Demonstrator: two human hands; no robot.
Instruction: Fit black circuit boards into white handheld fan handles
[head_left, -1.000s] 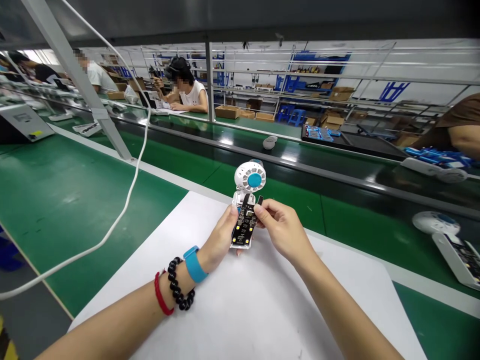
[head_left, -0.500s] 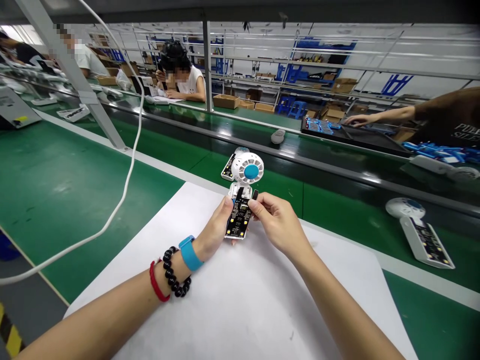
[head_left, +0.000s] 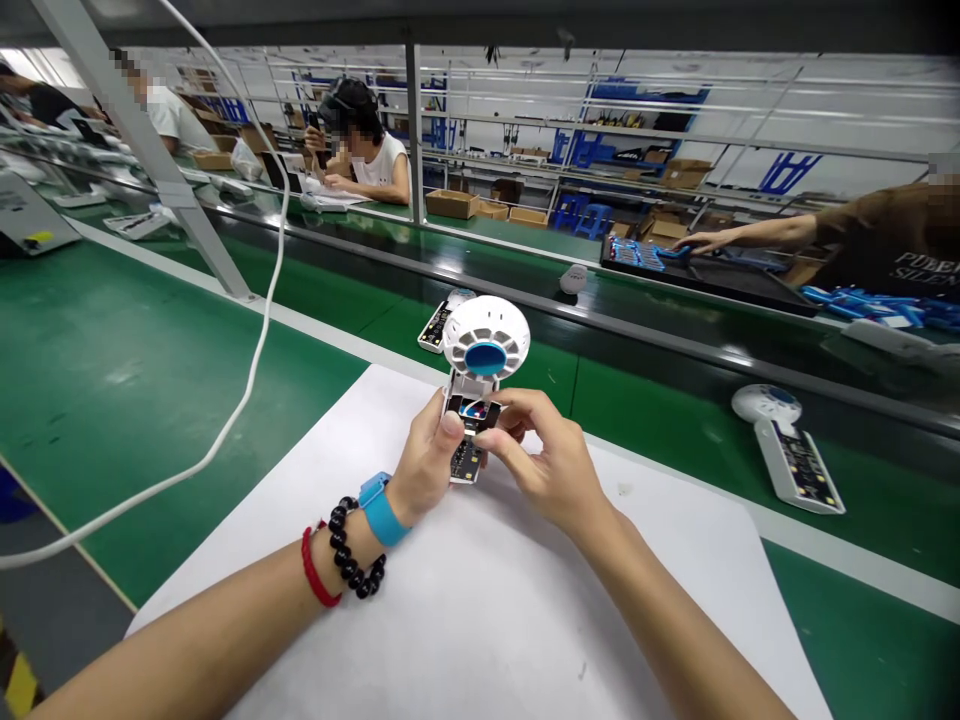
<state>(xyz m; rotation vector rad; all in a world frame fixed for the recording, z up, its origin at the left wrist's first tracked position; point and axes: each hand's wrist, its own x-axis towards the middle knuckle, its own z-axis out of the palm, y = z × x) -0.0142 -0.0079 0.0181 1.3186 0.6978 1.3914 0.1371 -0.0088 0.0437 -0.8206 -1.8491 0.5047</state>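
Left hand (head_left: 424, 455): wrapped round white device (head_left: 487, 318), thumb in front, apparently steadying it.
Right hand (head_left: 551, 460): fingertips at circuit board (head_left: 466, 464), right side; cannot tell whether pinching.
White sheet (head_left: 480, 620): beneath, near.

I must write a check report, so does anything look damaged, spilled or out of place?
A pale speck on the white sheet, right of the held device, looks odd, lying alone; too small to identify. Nothing visible looks spilled or broken.

White fan-like gadget (head_left: 480, 384): round slotted head (head_left: 487, 318), blue centre (head_left: 485, 358), uppermost; open below, black circuit board (head_left: 465, 466) and coloured wires (head_left: 472, 409) exposed. Held over white sheet (head_left: 487, 620).
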